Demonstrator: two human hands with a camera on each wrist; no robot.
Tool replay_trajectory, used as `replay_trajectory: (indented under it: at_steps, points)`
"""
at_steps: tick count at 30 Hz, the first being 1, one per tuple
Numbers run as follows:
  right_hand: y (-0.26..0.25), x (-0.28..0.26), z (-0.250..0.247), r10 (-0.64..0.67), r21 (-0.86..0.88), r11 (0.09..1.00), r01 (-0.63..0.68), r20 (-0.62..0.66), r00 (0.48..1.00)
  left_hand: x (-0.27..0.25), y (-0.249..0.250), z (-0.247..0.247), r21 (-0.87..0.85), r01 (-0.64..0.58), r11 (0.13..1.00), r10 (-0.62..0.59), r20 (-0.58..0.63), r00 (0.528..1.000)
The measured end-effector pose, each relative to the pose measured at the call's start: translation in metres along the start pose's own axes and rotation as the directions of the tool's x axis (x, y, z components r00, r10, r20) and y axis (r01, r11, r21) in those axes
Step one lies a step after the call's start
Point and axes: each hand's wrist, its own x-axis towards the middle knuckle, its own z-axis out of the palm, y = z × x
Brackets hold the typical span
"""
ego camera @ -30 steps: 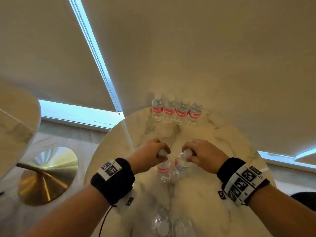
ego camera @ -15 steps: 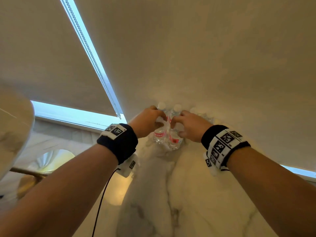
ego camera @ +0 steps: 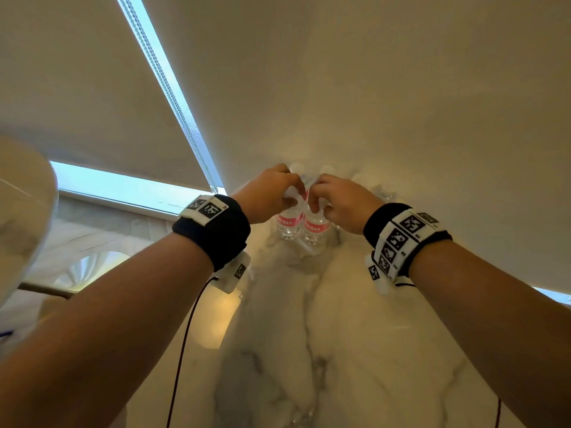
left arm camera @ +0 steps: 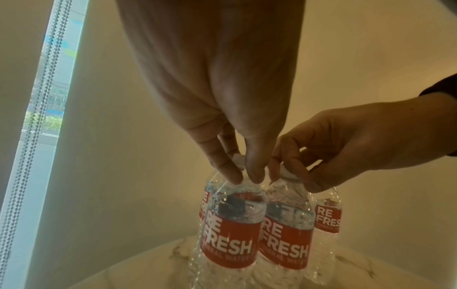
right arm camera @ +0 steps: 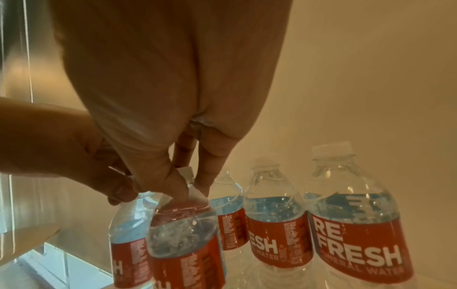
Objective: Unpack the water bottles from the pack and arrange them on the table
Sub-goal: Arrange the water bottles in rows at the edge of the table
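hands (ego camera: 272, 193) hide both held bottles' (ego camera: 289, 223) caps; back row mostly hidden.

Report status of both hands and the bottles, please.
Left hand pinches one bottle by the neck. Right hand pinches another bottle. Row of bottles directly behind, close.

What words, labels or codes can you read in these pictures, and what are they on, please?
"RE FRESH": red labels on the water bottles.
"MINERAL WATER": beneath it, only partly legible.
Fine print on label sides: too small to read.
Square black-and-white codes on the wristbands: not words.
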Motion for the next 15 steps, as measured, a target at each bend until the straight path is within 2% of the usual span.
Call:
replay_trajectory:
  at_steps: [4,7,10,12,15]
  points:
    - [-0.004,-0.011,0.003,0.046,0.102,0.993,-0.052,0.065,0.997,-0.007,0.0,0.002,-0.039,0.035,0.999,-0.035,0.003,0.999]
    - [-0.013,-0.038,0.003,0.043,0.155,0.987,-0.037,-0.033,0.999,-0.024,0.0,-0.001,-0.027,0.076,0.997,-0.077,-0.023,0.997]
    - [-0.027,-0.082,0.005,0.037,0.193,0.981,-0.012,-0.128,0.991,-0.063,0.012,0.002,-0.024,0.083,0.996,-0.085,-0.099,0.991]
    - [-0.042,-0.12,0.009,0.064,0.199,0.979,-0.046,-0.085,0.994,-0.102,0.023,0.011,-0.067,0.045,0.997,-0.052,-0.099,0.994]
    - [-0.067,-0.185,0.023,0.095,0.218,0.97,-0.11,0.077,0.992,-0.166,0.044,0.033,-0.166,-0.002,0.986,0.005,0.018,1.0]
